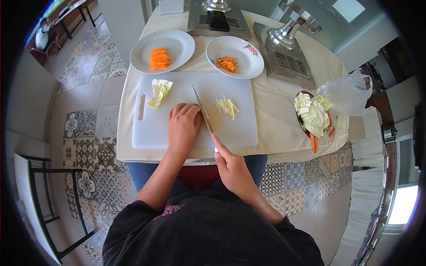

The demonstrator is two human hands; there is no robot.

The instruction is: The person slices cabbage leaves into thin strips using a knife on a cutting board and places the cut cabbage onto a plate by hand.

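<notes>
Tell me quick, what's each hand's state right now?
Left hand: fingers curled on the cutting board; whether it grips anything can't be told.
Right hand: closed around the knife.

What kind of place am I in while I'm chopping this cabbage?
Probably a dining or catering room, judging by the two metal drink dispenser stands on the cloth-covered table, the patterned tile floor, and a person seated at another table.
</notes>
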